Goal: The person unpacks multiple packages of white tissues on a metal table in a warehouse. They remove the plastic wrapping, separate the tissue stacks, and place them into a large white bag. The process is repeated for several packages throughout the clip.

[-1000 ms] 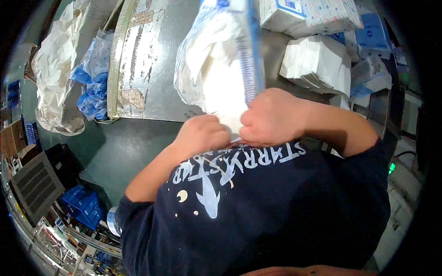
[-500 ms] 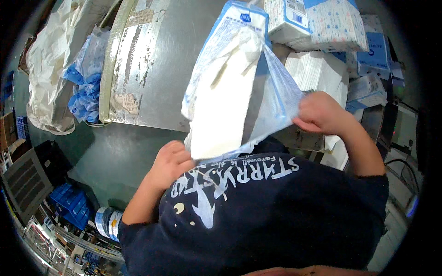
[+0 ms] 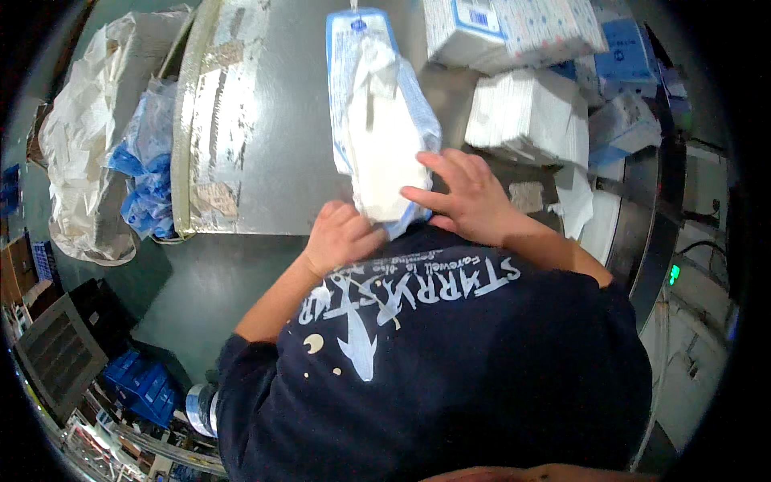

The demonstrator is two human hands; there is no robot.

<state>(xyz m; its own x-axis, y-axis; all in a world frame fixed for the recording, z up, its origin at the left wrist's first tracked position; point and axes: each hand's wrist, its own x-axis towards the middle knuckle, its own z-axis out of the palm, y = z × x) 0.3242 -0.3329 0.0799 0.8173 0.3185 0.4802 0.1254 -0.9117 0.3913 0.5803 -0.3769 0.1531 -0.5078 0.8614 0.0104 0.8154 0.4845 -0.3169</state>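
Note:
A blue-and-white plastic bag [image 3: 343, 96] lies lengthwise on the metal table in front of me, with a stack of white tissue paper [image 3: 385, 161] in its open near end. Crumpled white tissue shows further inside it. At the bag's near left corner, my left hand [image 3: 344, 238] is closed, its curled fingers pinching the plastic edge. My right hand [image 3: 466, 193] is open with fingers spread, its fingertips resting on the right side of the tissue stack and the bag's edge. Its thumb is close to the bag's near end.
A metal table [image 3: 281, 104] has worn paper patches on its left. Right of the bag are a patterned tissue pack [image 3: 514, 36], a stack of white folded tissues [image 3: 526, 116] and blue-white packs [image 3: 626, 56]. Bags of white scraps [image 3: 88, 145] and blue film [image 3: 148, 153] stand left.
My right hand has let go of the pulled-out bag side and moved left onto the tissue stack. The bag's right side has folded in around the tissue. My left hand stays at the corner.

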